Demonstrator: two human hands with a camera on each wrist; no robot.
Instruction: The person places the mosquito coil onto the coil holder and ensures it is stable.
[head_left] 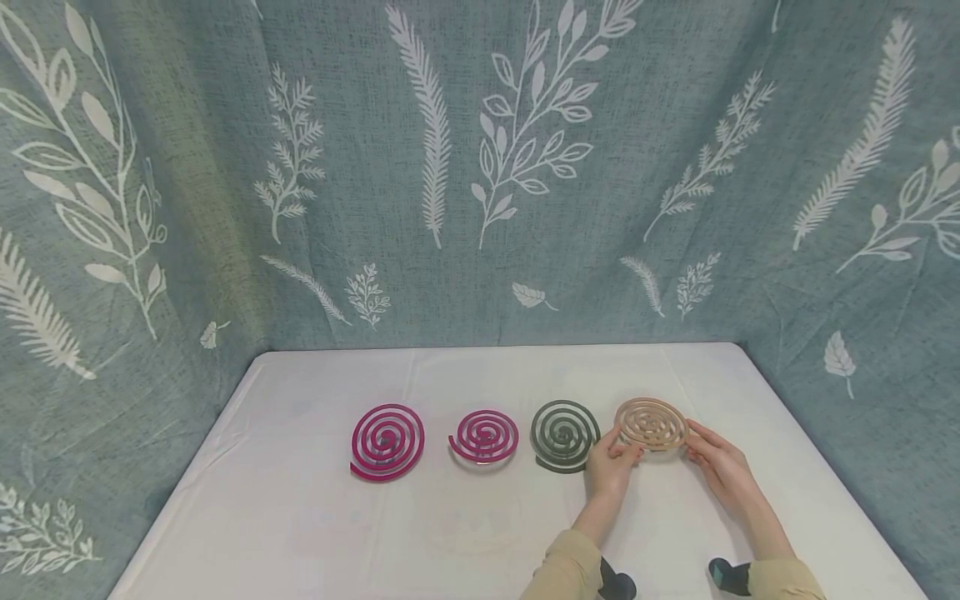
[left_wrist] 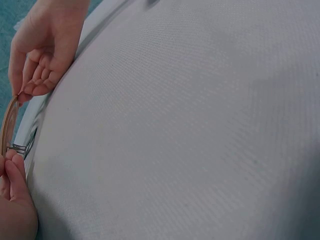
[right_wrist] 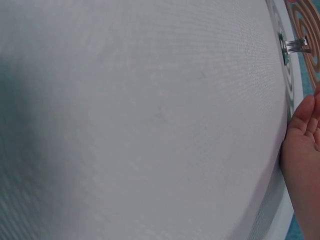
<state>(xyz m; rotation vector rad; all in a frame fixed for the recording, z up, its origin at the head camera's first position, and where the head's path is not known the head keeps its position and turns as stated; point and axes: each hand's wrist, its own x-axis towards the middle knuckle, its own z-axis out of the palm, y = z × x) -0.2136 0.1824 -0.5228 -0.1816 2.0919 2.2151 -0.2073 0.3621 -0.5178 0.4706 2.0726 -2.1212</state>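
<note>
A tan mosquito coil is held level over the right part of the white table. My left hand pinches its left edge between thumb and fingers. On the opposite edge, my right hand pinches the rim with its fingertips. Under the coil's middle shows a small metal stand with upright prongs. Just left of my left hand lies a dark green coil, its right edge close to the fingers.
Further left, a magenta coil sits raised over a metal base edge. Another magenta coil lies at the far left of the row. A blue-green leaf-patterned curtain borders the table at the back and sides.
</note>
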